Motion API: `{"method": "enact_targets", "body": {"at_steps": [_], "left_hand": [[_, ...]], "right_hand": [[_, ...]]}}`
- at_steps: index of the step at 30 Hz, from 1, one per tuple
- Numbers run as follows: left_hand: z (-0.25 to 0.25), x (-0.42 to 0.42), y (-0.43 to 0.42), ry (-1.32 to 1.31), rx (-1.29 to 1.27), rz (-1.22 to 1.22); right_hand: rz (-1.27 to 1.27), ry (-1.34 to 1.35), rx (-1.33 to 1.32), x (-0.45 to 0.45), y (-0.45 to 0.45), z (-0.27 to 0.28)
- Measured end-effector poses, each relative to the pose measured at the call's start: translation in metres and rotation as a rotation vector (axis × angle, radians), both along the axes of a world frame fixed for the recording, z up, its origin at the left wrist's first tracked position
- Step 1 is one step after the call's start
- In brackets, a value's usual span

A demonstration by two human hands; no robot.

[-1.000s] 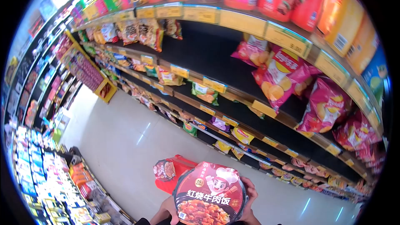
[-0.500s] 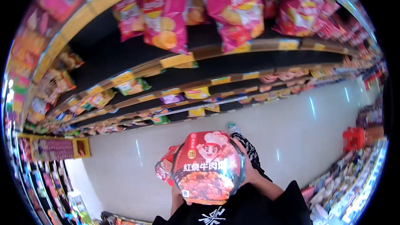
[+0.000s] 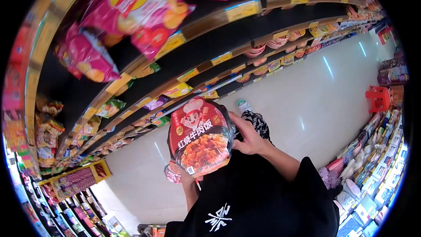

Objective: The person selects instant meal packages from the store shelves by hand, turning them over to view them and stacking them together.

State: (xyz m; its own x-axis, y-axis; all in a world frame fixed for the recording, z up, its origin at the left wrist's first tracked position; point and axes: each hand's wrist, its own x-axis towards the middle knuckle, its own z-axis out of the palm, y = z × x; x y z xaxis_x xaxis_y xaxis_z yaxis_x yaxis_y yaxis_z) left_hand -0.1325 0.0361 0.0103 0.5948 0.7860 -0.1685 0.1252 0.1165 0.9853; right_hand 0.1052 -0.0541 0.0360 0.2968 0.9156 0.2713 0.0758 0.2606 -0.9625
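Observation:
A round instant meal bowl with a red label, a cartoon chef and a picture of meat is held up in front of my body, its lid facing me. My right hand grips its right side, thumb near the rim. Under the lower left edge is my left hand, mostly hidden by the bowl. A second package with a similar label shows partly behind the bowl's lower left.
Shelves hold pink chip bags at the upper left and bowls of noodles further right. A red stool stands on the floor at the right. Goods line the lower right; a yellow-edged display is at the left.
The view has turned right and closer to the shelf. Held in both hands, the bowl has moved up and left in view and tilted. The red item behind it is now mostly hidden.

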Motion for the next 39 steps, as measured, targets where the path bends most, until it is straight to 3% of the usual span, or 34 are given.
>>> {"method": "enact_targets", "body": {"at_steps": [8, 10, 16, 19, 21, 24, 30, 33, 34, 37, 39], "left_hand": [[0.034, 0.100, 0.011, 0.133, 0.139, -0.032], [0.045, 0.130, 0.011, 0.188, 0.021, 0.043], [0.023, 0.167, 0.035, -0.255, -0.028, -0.156], [0.004, 0.193, 0.045, -0.396, -0.093, -0.050], [-0.010, 0.208, 0.062, -0.286, -0.012, 0.063], [0.008, 0.254, 0.072, -0.376, -0.071, 0.144], [-0.005, 0.312, 0.127, -0.369, -0.046, 0.040], [-0.026, 0.329, 0.130, -0.174, -0.093, 0.051], [-0.029, 0.336, 0.126, -0.267, -0.058, 0.050], [-0.029, 0.340, 0.128, -0.244, -0.121, 0.085], [-0.029, 0.343, 0.135, -0.269, -0.148, 0.067]], "right_hand": [[-0.112, 0.016, 0.043, 0.072, -0.014, -0.027], [-0.165, 0.036, 0.055, 0.088, -0.015, -0.035], [-0.169, -0.019, 0.116, 0.147, -0.014, -0.043], [-0.176, -0.012, 0.126, 0.173, 0.007, -0.054], [-0.160, -0.063, 0.159, 0.193, 0.023, -0.047], [-0.203, -0.068, 0.146, 0.213, 0.047, -0.041], [-0.348, -0.119, 0.215, 0.252, 0.095, -0.052], [-0.375, -0.054, 0.011, 0.265, 0.111, -0.074], [-0.431, -0.090, -0.049, 0.265, 0.114, -0.078], [-0.765, -0.559, 0.020, 0.264, 0.131, -0.103], [-0.678, -0.505, -0.039, 0.269, 0.133, -0.108]]}}
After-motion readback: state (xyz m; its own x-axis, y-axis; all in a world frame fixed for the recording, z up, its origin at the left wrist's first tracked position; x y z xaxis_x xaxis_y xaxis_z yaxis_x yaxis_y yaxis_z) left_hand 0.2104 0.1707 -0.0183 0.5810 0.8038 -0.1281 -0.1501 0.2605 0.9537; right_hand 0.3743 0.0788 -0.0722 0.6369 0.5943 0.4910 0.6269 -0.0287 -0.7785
